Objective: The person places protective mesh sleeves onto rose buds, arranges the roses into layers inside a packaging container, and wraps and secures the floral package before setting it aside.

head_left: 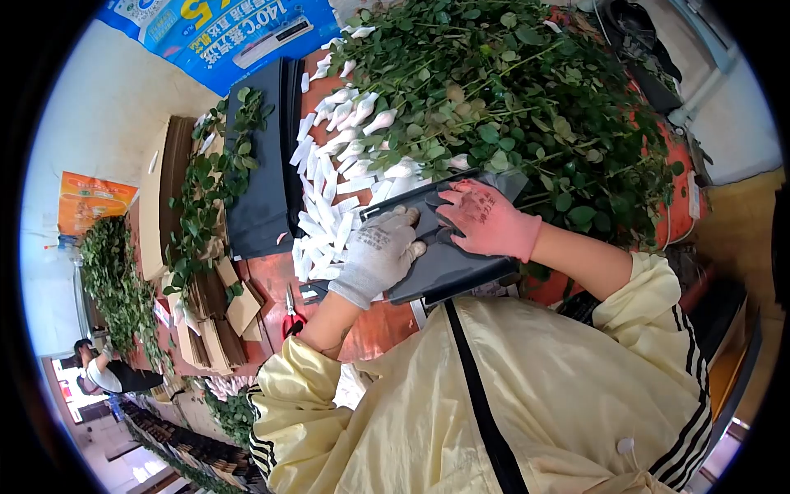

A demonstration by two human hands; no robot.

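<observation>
A dark, glossy sheet lies on the table in front of my body, beside the flower stems. My left hand, in a whitish knit glove, rests on its left part, fingers slightly bent and thumb apart. My right hand, in a pink glove with dark fingertips, lies over its far right part with fingers spread. Whatever is under the sheet is hidden. Just beyond it are rose buds in white sleeves, attached to leafy stems. Loose white sleeves are scattered by my left hand.
Red-handled scissors lie left of my left wrist. Black sheets are stacked farther left, beside cardboard pieces and more leafy stems. A blue printed bag is at the back. Another person stands far left.
</observation>
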